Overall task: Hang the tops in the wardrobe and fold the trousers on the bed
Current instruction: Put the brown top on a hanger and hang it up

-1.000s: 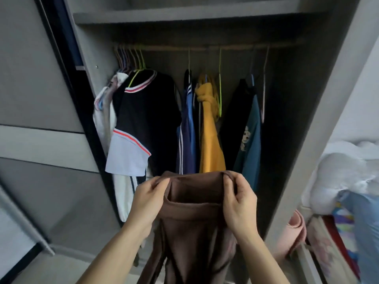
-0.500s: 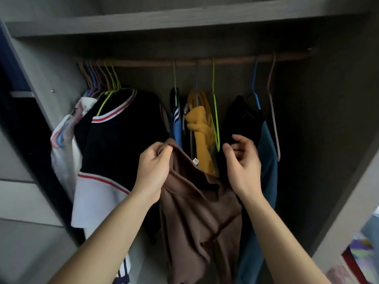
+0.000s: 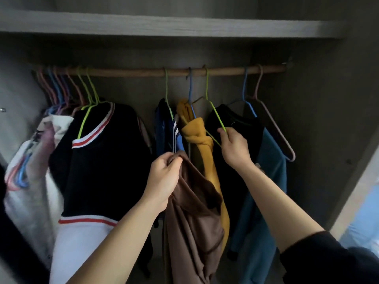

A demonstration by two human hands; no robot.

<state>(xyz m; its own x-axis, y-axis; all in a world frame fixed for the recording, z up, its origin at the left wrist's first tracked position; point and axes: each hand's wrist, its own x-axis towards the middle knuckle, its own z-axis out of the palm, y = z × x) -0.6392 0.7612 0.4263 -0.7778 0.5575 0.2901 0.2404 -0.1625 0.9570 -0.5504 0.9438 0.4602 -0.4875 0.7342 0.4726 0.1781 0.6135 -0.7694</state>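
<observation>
The left hand (image 3: pixel 164 177) grips a bunched edge of the brown top (image 3: pixel 192 218), which hangs below the rail (image 3: pixel 143 72). The right hand (image 3: pixel 233 149) pinches the wire of a green hanger (image 3: pixel 215 113) beside the yellow top (image 3: pixel 205 140). Bare rail lies left of three middle hooks. Two hooks hang further right, and the pink hanger (image 3: pixel 275 130) is nearest the side wall.

grey shelf (image 3: pixel 184 27) overhead | wooden rail (image 3: pixel 143 72) below | wardrobe (image 3: pixel 320 103) walls dim | right edge blue, perhaps bedding (image 3: pixel 367 212)
</observation>
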